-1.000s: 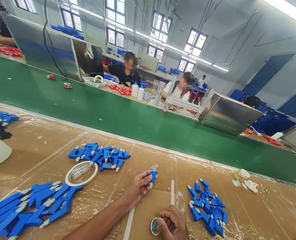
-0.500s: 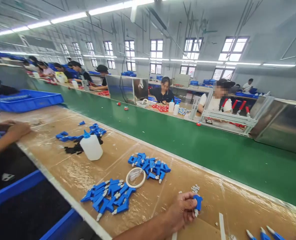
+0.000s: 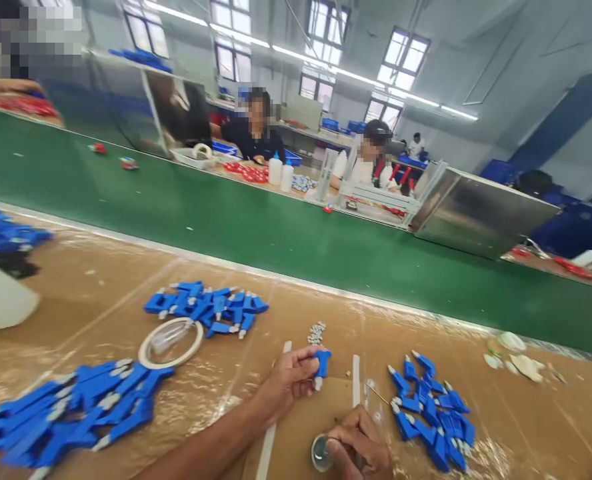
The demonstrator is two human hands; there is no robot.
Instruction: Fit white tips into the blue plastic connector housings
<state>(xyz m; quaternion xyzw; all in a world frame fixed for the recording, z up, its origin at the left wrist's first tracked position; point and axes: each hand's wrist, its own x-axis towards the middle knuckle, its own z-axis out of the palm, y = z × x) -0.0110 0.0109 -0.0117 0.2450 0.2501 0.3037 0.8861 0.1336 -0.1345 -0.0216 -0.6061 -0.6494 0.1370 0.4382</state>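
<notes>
My left hand [image 3: 289, 380] pinches a blue plastic part [image 3: 322, 363] with a pale tip pointing down, above the brown table covering. Just in front of it lies a small pile of tiny white-grey pieces [image 3: 317, 333]. Low in the view, my right hand [image 3: 359, 443] has its fingers closed at the rim of a small round dish [image 3: 321, 452] with something clear inside. What those fingers grip is hidden. Close to its knuckles shows a thin stick [image 3: 377, 393]; I cannot tell whether it is held. Blue parts with pale tips [image 3: 433, 413] lie heaped right of this hand.
More blue parts [image 3: 209, 307] lie in heaps at left, beside a cream ring [image 3: 146, 353] with clear plastic in it. A white bottle [image 3: 1, 297] stands at far left. Beyond the table runs a green belt [image 3: 256, 233], with co-workers [image 3: 256, 137] across it.
The view has swung right and down, so my right hand, the round dish and the whole right heap now show. My left hand still holds the blue part.
</notes>
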